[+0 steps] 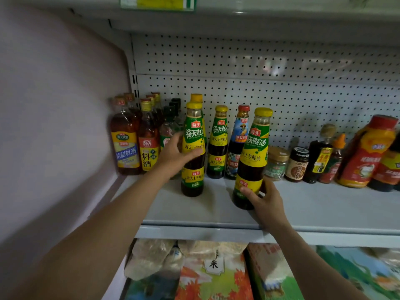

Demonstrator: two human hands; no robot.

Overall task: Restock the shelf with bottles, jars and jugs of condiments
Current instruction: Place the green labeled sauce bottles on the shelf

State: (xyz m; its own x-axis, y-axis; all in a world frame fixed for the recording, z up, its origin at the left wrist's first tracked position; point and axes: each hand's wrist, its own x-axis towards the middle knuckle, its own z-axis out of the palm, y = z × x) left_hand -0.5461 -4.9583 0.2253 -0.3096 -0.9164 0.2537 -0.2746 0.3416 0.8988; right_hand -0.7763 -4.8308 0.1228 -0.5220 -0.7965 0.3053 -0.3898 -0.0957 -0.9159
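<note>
Two yellow-capped oyster sauce bottles stand at the front of the grey shelf (313, 211). My left hand (175, 155) wraps round the middle of the left bottle (193, 169), which stands upright on the shelf. My right hand (265, 201) grips the base of the right bottle (252, 156), which tilts slightly and sits near the shelf's front. Behind them stand another oyster sauce bottle (217, 144) and a red-capped bottle with a blue label (238, 141).
Cooking wine bottles (126, 139) fill the shelf's left end by the pink wall. Small jars (277, 163), dark sauce bottles (318, 156) and a big red-orange jug (368, 152) line the right. Bagged and boxed goods (214, 271) lie on the shelf below. Pegboard backs the shelf.
</note>
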